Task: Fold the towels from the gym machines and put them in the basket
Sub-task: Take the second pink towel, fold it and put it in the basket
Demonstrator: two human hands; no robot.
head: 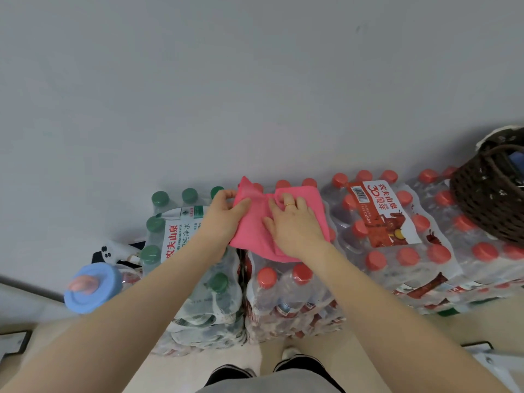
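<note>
Towel [256, 234] mid-fold, pink, lying on shrink-wrapped red-cap water packs [397, 222] at frame centre.

My left hand [226, 214] pinches the towel's 10 o'clock edge, fingers curled round the cloth; my right hand [292, 222] presses flat on top, fingers fairly straight, pinning the layers. Fold looks partly done, I judge one more fold left, then the drop. Basket [482, 205], dark wicker, sits at 3 o'clock on the packs, well apart from the towel; contents unclear. Green-cap pack [181, 228] at 9 o'clock, blue-lidded bottle [90, 287] at 8.
</note>
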